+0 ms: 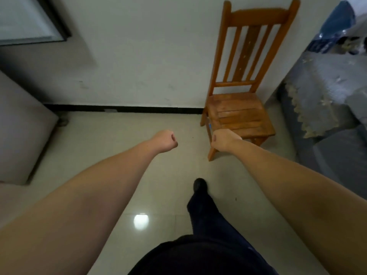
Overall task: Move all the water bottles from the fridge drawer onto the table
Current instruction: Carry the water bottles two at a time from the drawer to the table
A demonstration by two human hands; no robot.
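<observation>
Looking down from your head camera, you see no water bottle, no fridge drawer and no counter, so where the bottles lie cannot be told from this view.

The largest thing is the pale tiled floor (111, 155), with a bright lamp reflection near your body. A white wall (139, 56) rises behind it above a dark skirting strip. At the left edge stands a pale grey cabinet-like body (21, 126) on a small foot. It may be the fridge, though nothing confirms that. If it is, it lies to the left of both hands, nearer your left arm, and its face is turned out of sight. A dark-framed panel (29, 20) hangs at the upper left. On the right is a grey sofa (327, 116) with a lace-edged cover.

A wooden slat-back chair (240, 114) stands against the wall, just beyond your right hand. One dark-trousered leg and shoe (199, 185) reach forward between your arms.

Your left hand (165, 140) is curled into a fist and holds nothing. Your right hand (223, 140) is likewise a closed, empty fist. The two are level with each other and a little apart, over bare floor.

No brand, label or readable writing shows anywhere. Judging by the empty fists, no bottle is in transit yet.
</observation>
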